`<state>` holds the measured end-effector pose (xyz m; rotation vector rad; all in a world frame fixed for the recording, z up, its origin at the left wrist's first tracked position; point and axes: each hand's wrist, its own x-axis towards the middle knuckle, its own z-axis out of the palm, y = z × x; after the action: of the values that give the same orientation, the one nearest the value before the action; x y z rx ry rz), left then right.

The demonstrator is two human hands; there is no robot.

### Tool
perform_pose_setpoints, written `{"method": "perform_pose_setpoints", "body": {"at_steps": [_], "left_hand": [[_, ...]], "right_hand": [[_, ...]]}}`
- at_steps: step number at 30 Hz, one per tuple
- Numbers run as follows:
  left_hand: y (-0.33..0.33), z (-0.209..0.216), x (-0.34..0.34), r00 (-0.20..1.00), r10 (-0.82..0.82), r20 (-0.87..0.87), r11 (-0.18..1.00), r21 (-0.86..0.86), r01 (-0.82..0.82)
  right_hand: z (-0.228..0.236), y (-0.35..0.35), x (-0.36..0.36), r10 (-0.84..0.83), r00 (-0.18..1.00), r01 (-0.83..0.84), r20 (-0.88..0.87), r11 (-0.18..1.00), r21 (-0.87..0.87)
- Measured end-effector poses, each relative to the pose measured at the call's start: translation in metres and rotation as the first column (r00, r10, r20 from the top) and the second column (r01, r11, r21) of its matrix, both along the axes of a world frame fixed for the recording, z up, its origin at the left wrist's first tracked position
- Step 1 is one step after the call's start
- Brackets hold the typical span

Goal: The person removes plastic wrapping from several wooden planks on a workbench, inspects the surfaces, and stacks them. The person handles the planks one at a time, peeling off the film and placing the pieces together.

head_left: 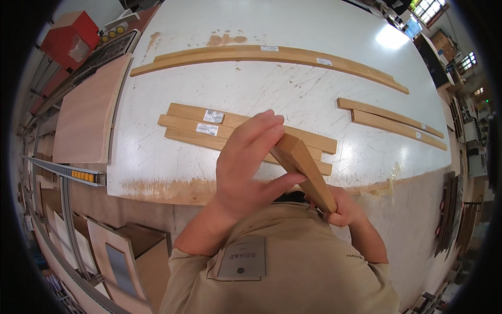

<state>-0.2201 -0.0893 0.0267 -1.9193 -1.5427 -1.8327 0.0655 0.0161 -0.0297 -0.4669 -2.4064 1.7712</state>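
Note:
A wooden board (315,179) is held tilted in front of my body, one end raised toward the table and the other low near my waist. My left hand (238,165) is at the raised end, fingers stretched along one edge and thumb against the other. Lower down, my right hand (346,207) is closed around the near end, with some of its fingers hidden behind the wood. Just beyond my left hand, several planks (180,121) lie side by side on the white table (293,83), two with paper labels; my hand and the board partly cover them.
Long wooden strips (209,56) lie across the far part of the table. Two shorter strips (389,116) rest at the right. A pinkish panel (86,115) stands left of the table, near a roller rail (73,171). Board carcasses (141,251) occupy the lower left.

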Motion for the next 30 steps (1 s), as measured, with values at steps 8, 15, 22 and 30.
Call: {"method": "perform_pose_setpoints", "body": {"at_steps": [8, 15, 22, 30], "left_hand": [[0.007, 0.004, -0.007, 0.960, 0.114, 0.254, 0.958, -0.284, -0.039], [0.013, 0.010, -0.008, 0.922, 0.143, 0.361, 0.932, -0.362, -0.003], [0.017, 0.004, -0.012, 0.917, 0.147, 0.370, 0.918, -0.397, 0.013], [0.018, 0.003, -0.010, 0.935, 0.149, 0.322, 0.932, -0.361, -0.025]], "right_hand": [[0.028, -0.005, -0.008, -0.018, 0.989, 0.053, 0.148, 0.970, -0.238], [0.042, -0.003, -0.009, 0.025, 0.985, 0.051, 0.173, 0.906, -0.419], [0.040, -0.002, -0.013, 0.014, 0.978, 0.097, 0.206, 0.848, -0.521], [0.033, 0.000, -0.011, 0.016, 0.988, 0.072, 0.154, 0.834, -0.547]]}}
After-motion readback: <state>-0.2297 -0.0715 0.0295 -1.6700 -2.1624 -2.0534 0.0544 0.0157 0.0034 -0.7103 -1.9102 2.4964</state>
